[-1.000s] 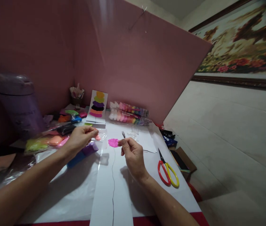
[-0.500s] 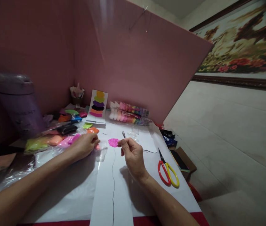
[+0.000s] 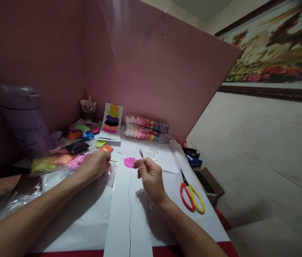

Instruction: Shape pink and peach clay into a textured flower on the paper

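Note:
My right hand (image 3: 151,178) pinches a small fork (image 3: 141,153), its prongs pointing up and away from me. Beside its fingertips, a textured pink clay patch (image 3: 129,162) lies on a long white paper strip (image 3: 140,217), at the top of a thin drawn line. To the left, my left hand (image 3: 98,165) is curled with its fingers together over a clear plastic bag (image 3: 112,175); what its fingertips hold, if anything, is hidden. Bags of pink clay (image 3: 77,161) and orange clay (image 3: 106,148) lie close to that hand.
Red-and-yellow-handled scissors (image 3: 190,196) lie to the right. Behind stand a card with stacked colour patches (image 3: 111,123) and packs of coloured clay (image 3: 147,130). A purple bottle (image 3: 25,121) stands at the left. A pink panel (image 3: 151,71) rises at the back.
A small orange piece seen by my left fingertips is now out of sight, and that hand has shifted slightly. My right hand keeps its hold on the fork.

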Demonstrator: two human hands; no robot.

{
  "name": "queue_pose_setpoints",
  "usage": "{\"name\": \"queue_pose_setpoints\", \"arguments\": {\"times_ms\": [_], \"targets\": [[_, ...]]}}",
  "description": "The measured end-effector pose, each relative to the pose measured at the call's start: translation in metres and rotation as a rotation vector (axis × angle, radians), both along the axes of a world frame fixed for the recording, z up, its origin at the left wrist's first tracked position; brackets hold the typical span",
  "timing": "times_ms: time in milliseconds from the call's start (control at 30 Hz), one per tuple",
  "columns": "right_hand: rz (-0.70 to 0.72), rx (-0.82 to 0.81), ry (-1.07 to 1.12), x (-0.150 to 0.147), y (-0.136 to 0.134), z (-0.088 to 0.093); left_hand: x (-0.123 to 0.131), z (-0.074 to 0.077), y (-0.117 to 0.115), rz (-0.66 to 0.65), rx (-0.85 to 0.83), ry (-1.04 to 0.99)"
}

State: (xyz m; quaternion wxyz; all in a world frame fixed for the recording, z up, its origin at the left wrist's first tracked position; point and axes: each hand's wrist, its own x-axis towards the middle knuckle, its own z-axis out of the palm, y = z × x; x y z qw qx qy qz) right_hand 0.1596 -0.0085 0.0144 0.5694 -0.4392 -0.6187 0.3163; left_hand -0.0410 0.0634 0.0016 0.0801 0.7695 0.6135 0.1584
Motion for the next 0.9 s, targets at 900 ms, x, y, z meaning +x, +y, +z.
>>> {"name": "queue_pose_setpoints", "arguments": {"times_ms": [900], "targets": [[-0.003, 0.006, -0.019, 0.0, 0.0, -0.001, -0.004, -0.003, 0.007, -0.124, -0.013, 0.106]]}}
